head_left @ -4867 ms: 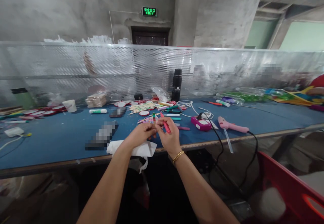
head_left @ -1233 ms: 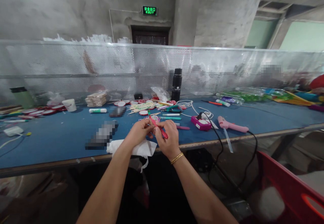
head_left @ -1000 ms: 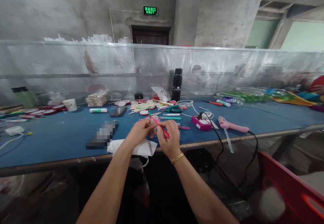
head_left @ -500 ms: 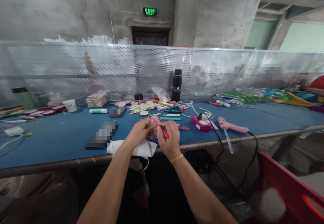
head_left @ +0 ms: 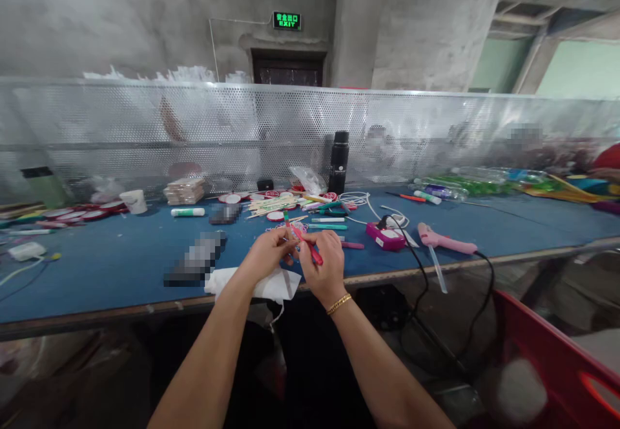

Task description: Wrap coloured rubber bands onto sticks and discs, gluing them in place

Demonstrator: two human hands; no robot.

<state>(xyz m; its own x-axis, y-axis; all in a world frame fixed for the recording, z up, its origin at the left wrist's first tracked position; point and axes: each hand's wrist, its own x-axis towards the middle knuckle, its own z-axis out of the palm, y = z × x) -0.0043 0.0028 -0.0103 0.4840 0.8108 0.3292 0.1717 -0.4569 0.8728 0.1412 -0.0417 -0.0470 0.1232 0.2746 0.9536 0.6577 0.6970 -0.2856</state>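
Note:
Both hands meet over the front of the blue table (head_left: pixel 121 261). My right hand (head_left: pixel 323 262) is closed around a red marker pen (head_left: pixel 314 254), which slants up toward the left fingertips. My left hand (head_left: pixel 268 253) is closed in a pinch on a thin stick with a green and reddish upper part (head_left: pixel 286 218). The fingers hide the stick's lower part. Under the left wrist lies a white cloth-like piece (head_left: pixel 283 285) with a cord hanging over the edge. Behind the hands are small beaded-looking loops (head_left: pixel 298 227) and several pens (head_left: pixel 328 227).
Wooden sticks (head_left: pixel 274 205) and red-rimmed discs (head_left: pixel 277 216) lie behind. A black bottle (head_left: pixel 339 161) stands by the mesh screen (head_left: pixel 213 119). To the right are a magenta box (head_left: pixel 386 236) with cables and a pink glue gun (head_left: pixel 448 243). A glue stick tube (head_left: pixel 188 212) lies left.
Both hands keep nearly the same pose, with the pen and stick still held. The cord below the white piece hangs slightly differently.

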